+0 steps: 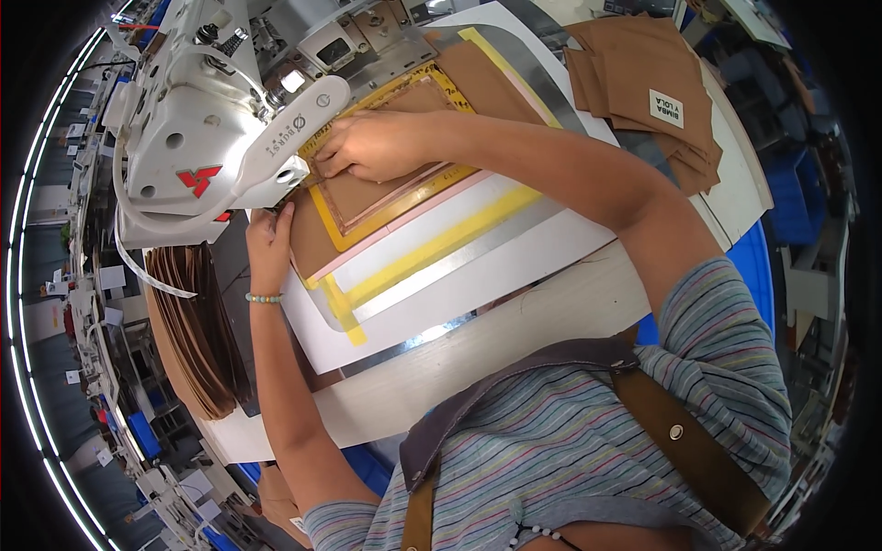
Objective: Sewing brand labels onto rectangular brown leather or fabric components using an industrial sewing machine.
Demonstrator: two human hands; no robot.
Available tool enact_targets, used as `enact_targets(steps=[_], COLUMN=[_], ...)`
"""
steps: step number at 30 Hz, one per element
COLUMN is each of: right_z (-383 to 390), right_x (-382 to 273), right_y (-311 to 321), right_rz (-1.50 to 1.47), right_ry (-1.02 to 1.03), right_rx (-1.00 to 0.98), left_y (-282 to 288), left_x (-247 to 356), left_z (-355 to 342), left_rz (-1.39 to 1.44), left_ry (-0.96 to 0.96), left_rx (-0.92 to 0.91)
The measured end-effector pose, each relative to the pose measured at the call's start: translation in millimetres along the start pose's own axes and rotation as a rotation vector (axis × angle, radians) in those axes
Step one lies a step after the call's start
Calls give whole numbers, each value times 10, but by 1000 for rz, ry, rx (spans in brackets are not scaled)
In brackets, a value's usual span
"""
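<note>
A white sewing machine head (pixel 197 138) with a lit lamp stands at the upper left. Beneath its arm lies a brown fabric panel (pixel 317 241) with a yellow rectangular template frame (pixel 413 213) on top. My right hand (pixel 377 147) rests on the frame's left part and the brown piece inside it, fingers bent and a little apart, close to the machine arm. My left hand (pixel 269 241) is at the panel's left edge, below the machine head. Its thumb and fingers are drawn together; what lies between them is hidden.
Yellow tape strips (pixel 432 246) mark a clear sheet over a white board (pixel 514 257). Brown fabric pieces (pixel 648 78) lie piled at the far right, one with a white label. A brown stack (pixel 188 331) stands at the left. A pale tabletop (pixel 570 308) runs along the front.
</note>
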State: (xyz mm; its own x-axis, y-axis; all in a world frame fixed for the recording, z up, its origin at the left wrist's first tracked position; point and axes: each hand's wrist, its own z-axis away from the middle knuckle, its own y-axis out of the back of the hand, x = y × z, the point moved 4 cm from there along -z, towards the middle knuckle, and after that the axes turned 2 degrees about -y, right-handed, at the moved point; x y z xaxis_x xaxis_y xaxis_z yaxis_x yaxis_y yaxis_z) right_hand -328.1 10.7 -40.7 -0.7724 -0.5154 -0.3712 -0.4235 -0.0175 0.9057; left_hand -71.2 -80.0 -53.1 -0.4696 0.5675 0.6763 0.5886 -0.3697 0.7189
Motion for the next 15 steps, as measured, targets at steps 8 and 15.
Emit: enact_targets(steps=[8,15], right_z=[179,450], right_x=[-135,-336], right_y=[17,239], right_rz=[-105,-39], right_ry=[71,81], right_rx=[59,39], left_y=[44,-22], left_x=[462,696], left_z=[354,491], left_rz=[6,-112], left_ry=[-178,-229], left_rx=[-48,-47])
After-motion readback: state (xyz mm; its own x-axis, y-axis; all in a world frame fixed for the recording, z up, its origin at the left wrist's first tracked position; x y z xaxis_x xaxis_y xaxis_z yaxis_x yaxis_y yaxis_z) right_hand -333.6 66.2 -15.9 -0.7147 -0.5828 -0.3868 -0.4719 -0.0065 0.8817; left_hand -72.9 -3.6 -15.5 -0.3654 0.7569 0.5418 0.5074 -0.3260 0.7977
